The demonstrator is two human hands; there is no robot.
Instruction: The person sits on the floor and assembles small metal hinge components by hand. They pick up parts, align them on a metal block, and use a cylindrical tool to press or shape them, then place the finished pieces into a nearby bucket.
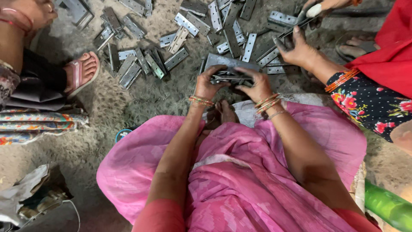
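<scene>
Head view, dusty concrete floor (141, 103), scattered metal hinges (141, 64), left hand (209, 83) and right hand (256, 85) clamped on hinge stack (231, 76).

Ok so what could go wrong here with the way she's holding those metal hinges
Both bare hands, left hand and right hand, grip a stack of metal hinges; sharp edges might cut or pinch fingers. Loose hinges lie scattered over the sandy floor beside a sandalled foot, so someone could step on one. A co-worker's hand works close by on the right, so elbows or parts might collide.
</scene>
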